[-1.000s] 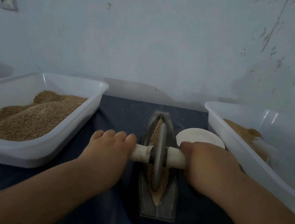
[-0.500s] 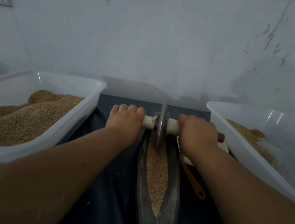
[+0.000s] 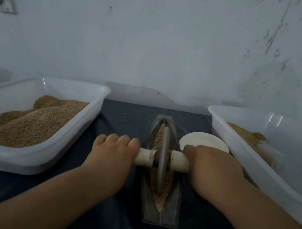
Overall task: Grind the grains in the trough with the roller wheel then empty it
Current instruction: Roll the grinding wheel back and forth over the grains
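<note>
A narrow boat-shaped metal trough (image 3: 171, 207) lies lengthwise on the dark cloth in front of me, holding tan grains (image 3: 160, 201). The grey roller wheel (image 3: 162, 160) stands upright in the trough's middle on a pale wooden axle. My left hand (image 3: 113, 154) grips the axle's left end. My right hand (image 3: 214, 171) grips its right end. The wheel hides the grains beneath it.
A white plastic tub (image 3: 24, 159) heaped with grain sits to the left. Another white tub (image 3: 259, 180) with a little grain stands on the right. A round white dish (image 3: 204, 141) lies between the trough and the right tub. A pale wall rises close behind.
Both hands have pulled the roller wheel back from the trough's far end to its middle, after pushing it forward half a second earlier. The orange-handled tool beside the trough is now hidden by my right arm.
</note>
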The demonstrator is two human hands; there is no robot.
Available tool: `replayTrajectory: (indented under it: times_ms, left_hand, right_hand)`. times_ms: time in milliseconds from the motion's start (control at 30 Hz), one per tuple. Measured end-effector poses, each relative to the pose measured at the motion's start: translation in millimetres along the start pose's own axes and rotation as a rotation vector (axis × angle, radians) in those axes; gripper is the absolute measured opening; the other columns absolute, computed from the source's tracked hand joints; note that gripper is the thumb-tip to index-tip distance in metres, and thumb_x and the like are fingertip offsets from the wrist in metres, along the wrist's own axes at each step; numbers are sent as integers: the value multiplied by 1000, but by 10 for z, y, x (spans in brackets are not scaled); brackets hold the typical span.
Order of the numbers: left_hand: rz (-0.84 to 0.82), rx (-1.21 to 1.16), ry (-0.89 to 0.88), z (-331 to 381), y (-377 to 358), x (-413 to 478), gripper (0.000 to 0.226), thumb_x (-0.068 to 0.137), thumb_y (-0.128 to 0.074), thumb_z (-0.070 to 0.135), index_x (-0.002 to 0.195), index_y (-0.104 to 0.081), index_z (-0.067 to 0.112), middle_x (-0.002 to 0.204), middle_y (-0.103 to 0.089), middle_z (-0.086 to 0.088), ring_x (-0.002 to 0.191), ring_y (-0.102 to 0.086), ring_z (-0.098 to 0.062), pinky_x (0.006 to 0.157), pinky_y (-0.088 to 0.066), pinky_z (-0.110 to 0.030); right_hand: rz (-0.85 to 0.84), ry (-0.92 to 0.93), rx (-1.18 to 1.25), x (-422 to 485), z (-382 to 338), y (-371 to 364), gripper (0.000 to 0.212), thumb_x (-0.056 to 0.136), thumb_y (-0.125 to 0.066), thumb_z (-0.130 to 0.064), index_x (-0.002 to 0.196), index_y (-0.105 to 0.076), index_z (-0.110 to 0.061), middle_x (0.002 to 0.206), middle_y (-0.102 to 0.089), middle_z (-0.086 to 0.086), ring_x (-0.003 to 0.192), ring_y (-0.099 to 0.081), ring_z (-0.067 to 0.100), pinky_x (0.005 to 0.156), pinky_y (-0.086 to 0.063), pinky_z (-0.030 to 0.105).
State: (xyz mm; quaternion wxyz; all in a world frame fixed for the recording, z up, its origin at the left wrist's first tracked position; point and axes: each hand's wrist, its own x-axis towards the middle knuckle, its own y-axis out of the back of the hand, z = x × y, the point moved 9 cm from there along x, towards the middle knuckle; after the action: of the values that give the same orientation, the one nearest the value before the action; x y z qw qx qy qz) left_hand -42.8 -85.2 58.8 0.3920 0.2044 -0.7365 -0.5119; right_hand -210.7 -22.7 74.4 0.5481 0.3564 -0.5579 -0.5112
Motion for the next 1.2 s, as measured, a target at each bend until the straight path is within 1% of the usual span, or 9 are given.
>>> replayTrajectory:
  times_ms: [200,267,400,567,700,900,1033,1133,1200]
  left_hand:
    - [-34,2,25,-10,-28,41,46,75,-61,18,112,-36,29,108,-46,8,101,-47,-18,90,-33,-35]
    - [-50,-2,41,-32,-98,161,45,76,-63,19,112,-37,27,109,-48,6,102,-48,-19,91,-34,-36]
    - [-5,18,52,-85,-227,515,36,82,-59,19,112,-40,23,112,-51,0,104,-50,-24,93,-36,-39]
    - [36,63,81,-217,-355,981,38,81,-57,16,115,-41,18,116,-52,-6,109,-51,-29,95,-37,-40]
    - [36,20,115,-275,-429,1021,36,82,-56,16,114,-42,18,116,-53,-5,108,-51,-28,93,-36,-40]
    - [-35,-45,40,-169,-291,587,31,85,-60,23,107,-39,25,110,-53,2,102,-51,-22,90,-36,-39]
    - [-29,-36,-14,-41,-71,166,41,77,-62,21,97,-27,31,101,-46,7,94,-46,-18,87,-35,-37]
    - [-1,-24,-35,-5,17,-13,47,74,-60,20,92,-18,33,92,-34,11,84,-34,-12,82,-31,-34]
    - [6,-22,-20,-5,27,-27,43,75,-59,19,96,-24,32,93,-33,12,85,-36,-12,83,-31,-33]
  right_hand:
    - [-16,5,1,53,5,-29,7,86,-55,-24,89,-51,-29,75,-49,-7,64,-47,15,56,-39,28]
    - [-31,13,0,191,3,-105,21,81,-60,-21,75,-41,-28,72,-45,-6,63,-46,15,63,-45,30]
    - [61,13,13,517,47,-143,19,82,-63,-22,95,-51,-28,82,-52,-5,76,-57,19,71,-50,38]
    - [137,-12,-10,908,102,-146,36,75,-68,-15,86,-35,-24,91,-55,3,83,-57,27,66,-36,36]
    - [206,-5,-58,908,70,-85,21,81,-62,-15,94,-48,-22,92,-58,4,84,-57,28,67,-34,36]
    - [-127,-11,36,560,39,-205,23,84,-64,-20,103,-50,-24,94,-55,0,84,-53,19,76,-48,37]
    - [-93,-1,4,182,33,-71,9,90,-54,-25,98,-55,-27,72,-45,-7,68,-49,14,50,-37,28]
    - [-81,15,26,13,0,1,14,88,-55,-26,101,-58,-28,75,-50,-7,67,-48,13,56,-41,28]
    - [-85,-8,56,4,12,-12,16,90,-53,-25,104,-58,-26,82,-53,-5,71,-48,14,63,-42,30]
